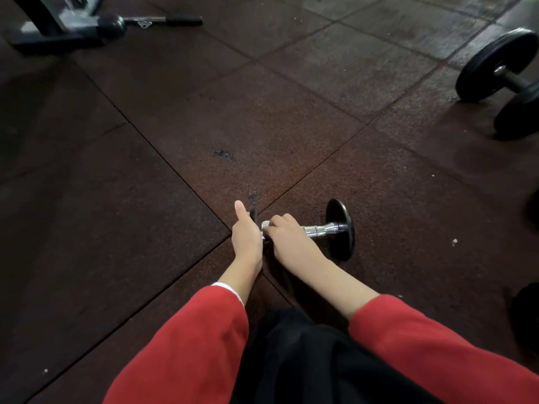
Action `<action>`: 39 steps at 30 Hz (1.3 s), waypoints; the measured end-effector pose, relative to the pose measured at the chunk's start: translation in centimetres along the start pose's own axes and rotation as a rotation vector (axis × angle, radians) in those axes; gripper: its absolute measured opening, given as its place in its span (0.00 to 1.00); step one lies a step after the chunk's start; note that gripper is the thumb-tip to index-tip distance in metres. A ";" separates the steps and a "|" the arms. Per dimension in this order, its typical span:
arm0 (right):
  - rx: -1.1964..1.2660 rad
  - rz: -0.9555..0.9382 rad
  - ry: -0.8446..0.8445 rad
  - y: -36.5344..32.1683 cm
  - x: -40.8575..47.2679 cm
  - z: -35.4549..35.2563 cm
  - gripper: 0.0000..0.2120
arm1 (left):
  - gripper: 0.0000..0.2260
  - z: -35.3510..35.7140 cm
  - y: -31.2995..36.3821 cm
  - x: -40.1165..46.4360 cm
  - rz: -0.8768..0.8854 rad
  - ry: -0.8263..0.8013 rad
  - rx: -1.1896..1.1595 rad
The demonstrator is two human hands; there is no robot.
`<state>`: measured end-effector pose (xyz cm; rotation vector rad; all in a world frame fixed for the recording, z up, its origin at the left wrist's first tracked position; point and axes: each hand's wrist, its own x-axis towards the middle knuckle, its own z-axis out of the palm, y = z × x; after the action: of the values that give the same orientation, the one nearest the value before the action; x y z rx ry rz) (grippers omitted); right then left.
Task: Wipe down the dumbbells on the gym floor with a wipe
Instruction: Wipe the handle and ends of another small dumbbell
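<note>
Dark rubber gym floor [145, 199], laid in big square tiles, carries the small dumbbell [318, 228] right in front of my knees, across a tile seam. It has a chrome handle and a thin black plate at each end; the right plate stands on edge in plain view, while the left one is mostly hidden behind my left hand [246, 234].

My right hand [284, 233] curls over the handle near its left end, fingers wrapped down around the bar with a scrap of white wipe [265, 223] pinched under them. My left hand steadies the left end, thumb sticking up; I cannot tell how its other fingers lie.

I judge this one light enough to roll or tip with one hand, stiff all through, and its polished bar likely slick once damp. The plates are round, so it may roll away; bracing one end while rubbing the bar seems the safe hold.

Well apart at the right edge lies a bigger dumbbell [501, 71] with thick black plates, surely heavier. Far off top left sits a machine base [58, 30] with a bar attachment [163, 21].
</note>
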<state>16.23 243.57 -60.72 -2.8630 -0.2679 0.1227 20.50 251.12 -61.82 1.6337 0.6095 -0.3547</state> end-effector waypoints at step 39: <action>0.000 0.104 -0.053 2.4 1.1 -0.5 0.16 | 0.24 0.1 0.6 -0.8 0.079 0.053 0.046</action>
<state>17.78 241.41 -60.95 -2.8770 -0.1297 0.2185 20.24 250.85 -60.92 1.7101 0.5780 -0.2701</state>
